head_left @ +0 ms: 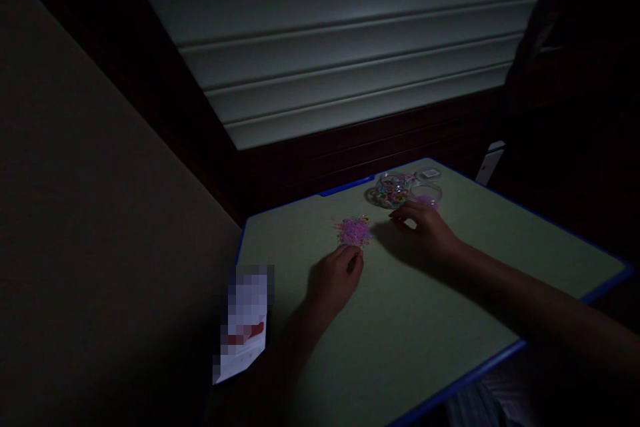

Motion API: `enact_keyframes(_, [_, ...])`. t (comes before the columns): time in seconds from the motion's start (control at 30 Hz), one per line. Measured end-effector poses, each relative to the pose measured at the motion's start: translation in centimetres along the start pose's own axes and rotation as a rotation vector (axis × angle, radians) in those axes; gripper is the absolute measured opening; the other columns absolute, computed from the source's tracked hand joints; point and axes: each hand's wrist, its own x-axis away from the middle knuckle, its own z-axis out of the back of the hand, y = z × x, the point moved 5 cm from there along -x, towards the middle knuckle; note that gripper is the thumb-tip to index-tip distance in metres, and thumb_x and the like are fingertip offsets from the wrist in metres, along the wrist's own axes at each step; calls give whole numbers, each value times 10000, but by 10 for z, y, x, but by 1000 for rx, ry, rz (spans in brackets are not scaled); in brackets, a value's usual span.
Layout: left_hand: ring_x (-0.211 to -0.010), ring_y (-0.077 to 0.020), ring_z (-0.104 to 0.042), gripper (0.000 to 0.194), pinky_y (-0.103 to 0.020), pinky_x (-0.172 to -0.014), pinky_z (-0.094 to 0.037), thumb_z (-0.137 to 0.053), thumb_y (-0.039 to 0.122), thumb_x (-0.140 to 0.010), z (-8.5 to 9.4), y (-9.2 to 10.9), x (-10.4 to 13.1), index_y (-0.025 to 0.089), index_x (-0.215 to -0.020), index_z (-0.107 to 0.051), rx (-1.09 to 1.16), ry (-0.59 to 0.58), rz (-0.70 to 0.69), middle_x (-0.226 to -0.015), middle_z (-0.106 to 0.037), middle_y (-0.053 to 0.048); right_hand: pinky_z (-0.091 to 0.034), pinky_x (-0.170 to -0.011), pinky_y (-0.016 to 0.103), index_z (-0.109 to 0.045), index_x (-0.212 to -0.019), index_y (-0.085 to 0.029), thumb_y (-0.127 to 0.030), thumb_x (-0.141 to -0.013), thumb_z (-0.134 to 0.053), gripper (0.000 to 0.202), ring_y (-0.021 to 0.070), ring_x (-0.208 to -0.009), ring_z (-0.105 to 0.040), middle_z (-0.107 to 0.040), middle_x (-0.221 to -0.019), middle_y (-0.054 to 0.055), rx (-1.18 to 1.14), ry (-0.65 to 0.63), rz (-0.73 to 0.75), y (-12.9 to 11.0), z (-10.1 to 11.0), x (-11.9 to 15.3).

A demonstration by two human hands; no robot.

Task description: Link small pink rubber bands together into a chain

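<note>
A loose pile of tiny pink and purple bits [355, 231], possibly small elastic bands, lies on the table. My left hand [339, 275] rests at the pile's near edge, thumb and fingertips pressed together; whatever they pinch is too small to make out. To the right of the pile, my right hand [425, 225] hovers just above the tabletop with fingers curled and tips drawn close together. Anything between those tips is lost in the dim light. Just beyond it are a clear round container with multicoloured ring-like pieces [393, 192] and a clear round dish [427, 193] with pink bits.
The pale green table [450, 320] has a blue rim. A small clear lid or box [429, 174] sits at its far corner. A white packet with red print [245, 333], partly pixelated, is by the left edge. Behind stands a panel with pale slats [350, 47]; a wall rises on the left.
</note>
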Motion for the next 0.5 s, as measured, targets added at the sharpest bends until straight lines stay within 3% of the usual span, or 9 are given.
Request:
enact_keyframes(0.2, [-646, -90, -508, 196, -190, -621, -387, -386, 271, -827, 1, 1, 0, 227, -836, -576, -3, -2, 8, -825, -601, 4, -407, -643, 245, -616, -851, -149, -195, -782, -466, 171, 140, -703, -534, -589, -782, 66, -72, -140, 2, -14, -28, 3])
enact_keyframes(0.5, [-662, -93, -510, 190, -194, -641, -388, -378, 270, -831, 0, 0, 0, 229, -836, -564, -13, -6, -10, -839, -599, 8, -387, -634, 241, -628, -832, -149, -257, -800, -465, 198, 133, -688, -518, -571, -748, 60, -51, -159, -16, -11, -42, 1])
